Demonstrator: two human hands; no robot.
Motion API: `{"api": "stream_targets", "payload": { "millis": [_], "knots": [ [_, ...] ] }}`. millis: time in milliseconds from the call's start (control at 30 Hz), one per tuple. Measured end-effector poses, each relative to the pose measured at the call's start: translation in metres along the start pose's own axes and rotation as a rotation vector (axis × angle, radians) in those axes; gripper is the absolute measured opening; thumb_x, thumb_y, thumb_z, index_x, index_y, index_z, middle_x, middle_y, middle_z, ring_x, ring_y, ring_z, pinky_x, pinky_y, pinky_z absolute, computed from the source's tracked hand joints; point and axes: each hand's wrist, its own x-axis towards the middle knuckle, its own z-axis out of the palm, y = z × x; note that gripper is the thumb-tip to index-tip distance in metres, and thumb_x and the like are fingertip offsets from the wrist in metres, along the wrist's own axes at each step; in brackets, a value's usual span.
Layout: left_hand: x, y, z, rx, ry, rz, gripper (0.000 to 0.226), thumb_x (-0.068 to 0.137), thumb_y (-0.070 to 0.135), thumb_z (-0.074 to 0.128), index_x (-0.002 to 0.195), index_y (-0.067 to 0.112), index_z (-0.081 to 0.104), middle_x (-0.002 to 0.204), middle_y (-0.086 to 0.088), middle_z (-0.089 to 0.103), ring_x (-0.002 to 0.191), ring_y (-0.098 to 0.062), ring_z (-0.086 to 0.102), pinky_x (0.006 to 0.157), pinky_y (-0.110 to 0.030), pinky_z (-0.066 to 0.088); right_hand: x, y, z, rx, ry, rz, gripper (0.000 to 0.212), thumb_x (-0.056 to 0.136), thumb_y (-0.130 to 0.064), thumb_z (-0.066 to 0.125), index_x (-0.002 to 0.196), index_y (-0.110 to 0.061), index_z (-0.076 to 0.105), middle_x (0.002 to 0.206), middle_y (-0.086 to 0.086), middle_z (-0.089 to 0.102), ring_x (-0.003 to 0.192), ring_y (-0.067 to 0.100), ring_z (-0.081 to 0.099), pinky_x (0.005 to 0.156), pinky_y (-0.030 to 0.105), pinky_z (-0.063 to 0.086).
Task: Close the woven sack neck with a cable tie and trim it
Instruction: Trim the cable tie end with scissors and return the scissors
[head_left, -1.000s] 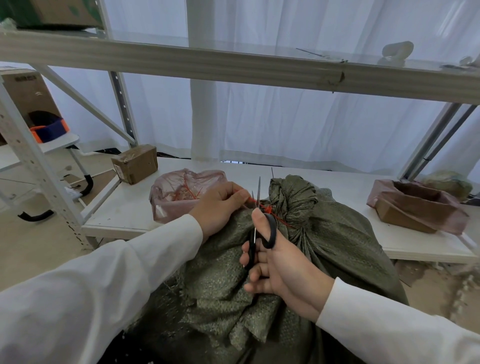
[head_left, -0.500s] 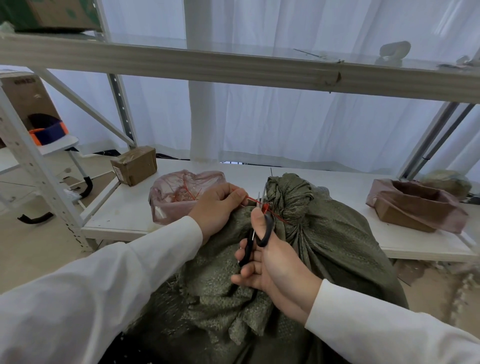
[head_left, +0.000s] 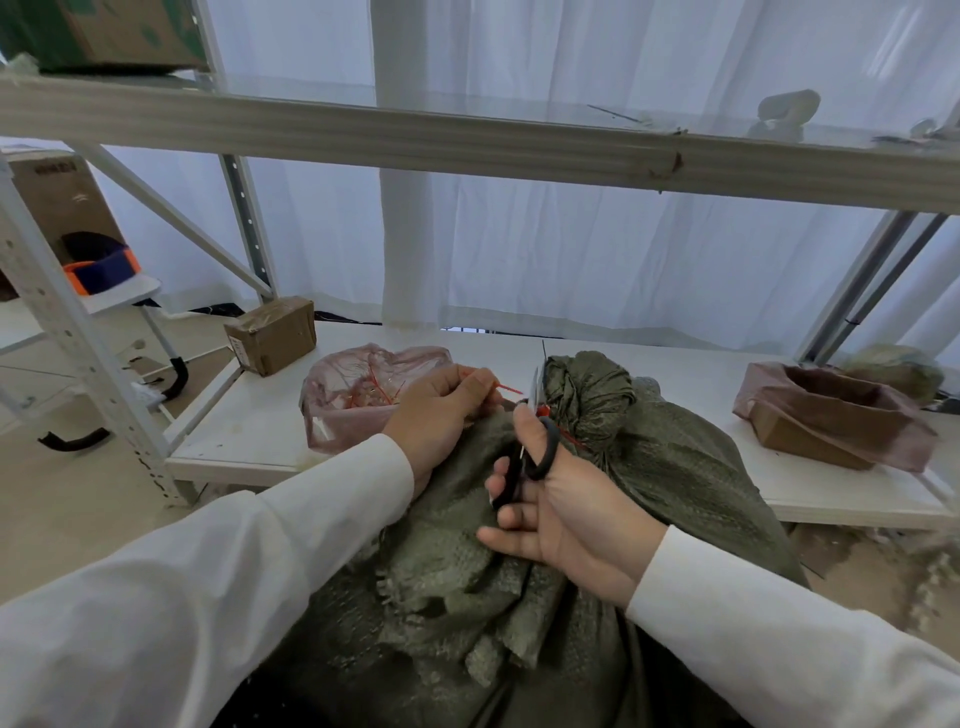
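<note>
A dark green woven sack (head_left: 649, 483) leans against a low white counter (head_left: 249, 447), its gathered neck (head_left: 587, 395) bunched upright at the centre of the view. A red cable tie (head_left: 545, 413) circles the neck, and its loose tail runs left into the left hand (head_left: 441, 410), whose grip is pinched together on the tail's end just left of the neck. The right hand (head_left: 566, 525), in a white sleeve, has its grip clamped on black-handled scissors (head_left: 535, 447), thumb through one loop. The blades point up beside the neck at the tie; whether they are parted cannot be told. On the counter behind the left hand lies a pink plastic bag (head_left: 353, 395), with a small cardboard box (head_left: 272, 335) further left.
</note>
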Motion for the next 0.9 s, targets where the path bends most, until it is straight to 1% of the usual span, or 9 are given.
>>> {"api": "stream_targets", "payload": {
  "millis": [133, 267, 367, 433, 533, 600, 700, 767, 900],
  "knots": [
    [0.015, 0.008, -0.017, -0.112, 0.202, -0.060, 0.021, 0.093, 0.022, 0.052, 0.074, 0.014, 0.058, 0.070, 0.000, 0.060, 0.058, -0.009, 0.054, 0.060, -0.023, 0.041, -0.008, -0.005, -0.004, -0.296, -0.170, 0.052, 0.072, 0.067, -0.080, 0.044, 0.088, -0.012, 0.054, 0.073, 0.001, 0.059, 0.050, 0.011, 0.053, 0.057, 0.028, 0.054],
    [0.032, 0.005, -0.042, -0.065, 0.287, -0.058, 0.020, 0.093, 0.029, 0.051, 0.078, 0.018, 0.057, 0.074, 0.003, 0.060, 0.063, -0.009, 0.054, 0.063, -0.021, 0.043, -0.020, -0.018, -0.006, -0.503, -0.284, -0.024, 0.063, 0.070, -0.073, 0.045, 0.081, -0.014, 0.061, 0.069, -0.002, 0.066, 0.049, 0.009, 0.054, 0.053, 0.021, 0.050],
    [0.041, 0.006, -0.052, -0.048, 0.344, -0.045, 0.020, 0.093, 0.033, 0.051, 0.081, 0.018, 0.057, 0.080, 0.001, 0.062, 0.066, -0.010, 0.055, 0.063, -0.022, 0.043, -0.025, -0.041, -0.003, -0.664, -0.065, -0.298, 0.057, 0.063, -0.066, 0.056, 0.071, -0.011, 0.067, 0.060, 0.000, 0.068, 0.042, 0.006, 0.050, 0.048, 0.019, 0.044],
    [0.046, 0.009, -0.055, -0.048, 0.380, -0.027, 0.020, 0.093, 0.033, 0.050, 0.085, 0.016, 0.058, 0.081, 0.001, 0.061, 0.071, -0.012, 0.055, 0.066, -0.022, 0.044, -0.021, -0.064, -0.003, -0.797, 0.135, -0.483, 0.059, 0.060, -0.062, 0.064, 0.064, -0.003, 0.068, 0.056, 0.006, 0.068, 0.042, 0.007, 0.052, 0.053, 0.027, 0.045],
    [0.056, 0.011, -0.062, -0.031, 0.437, 0.014, 0.021, 0.094, 0.032, 0.049, 0.090, 0.013, 0.058, 0.079, 0.002, 0.061, 0.074, -0.014, 0.057, 0.067, -0.024, 0.046, -0.005, -0.108, 0.002, -1.021, 0.343, -0.734, 0.068, 0.061, -0.059, 0.069, 0.068, 0.008, 0.063, 0.069, 0.024, 0.067, 0.059, 0.023, 0.067, 0.069, 0.040, 0.053],
    [0.064, 0.009, -0.072, -0.013, 0.470, 0.017, 0.022, 0.094, 0.031, 0.049, 0.092, 0.012, 0.058, 0.079, 0.002, 0.061, 0.074, -0.013, 0.057, 0.061, -0.023, 0.044, 0.010, -0.143, 0.010, -1.127, 0.409, -0.841, 0.066, 0.063, -0.059, 0.071, 0.072, 0.007, 0.066, 0.071, 0.024, 0.067, 0.063, 0.031, 0.063, 0.066, 0.038, 0.052],
    [0.073, 0.004, -0.090, 0.032, 0.518, -0.006, 0.019, 0.092, 0.031, 0.050, 0.082, 0.019, 0.060, 0.078, 0.004, 0.063, 0.075, -0.013, 0.058, 0.054, -0.023, 0.048, 0.038, -0.200, 0.021, -1.195, 0.494, -0.905, 0.049, 0.071, -0.041, 0.076, 0.080, 0.007, 0.068, 0.070, 0.020, 0.063, 0.060, 0.025, 0.058, 0.062, 0.033, 0.048],
    [0.077, 0.001, -0.100, 0.070, 0.543, 0.000, 0.019, 0.091, 0.032, 0.051, 0.078, 0.022, 0.060, 0.078, 0.005, 0.064, 0.073, -0.013, 0.059, 0.063, -0.026, 0.052, 0.053, -0.233, 0.027, -1.242, 0.566, -0.930, 0.040, 0.073, -0.032, 0.076, 0.084, 0.005, 0.069, 0.078, 0.021, 0.066, 0.070, 0.030, 0.064, 0.071, 0.036, 0.053],
    [0.081, -0.005, -0.113, 0.016, 0.562, 0.010, 0.015, 0.093, 0.021, 0.051, 0.091, 0.012, 0.063, 0.080, 0.001, 0.064, 0.067, -0.011, 0.055, 0.060, -0.023, 0.047, 0.075, -0.278, 0.030, -1.387, 0.702, -0.788, 0.044, 0.070, -0.029, 0.078, 0.100, 0.002, 0.067, 0.087, 0.012, 0.063, 0.084, 0.022, 0.059, 0.075, 0.030, 0.045]
  ]
}}
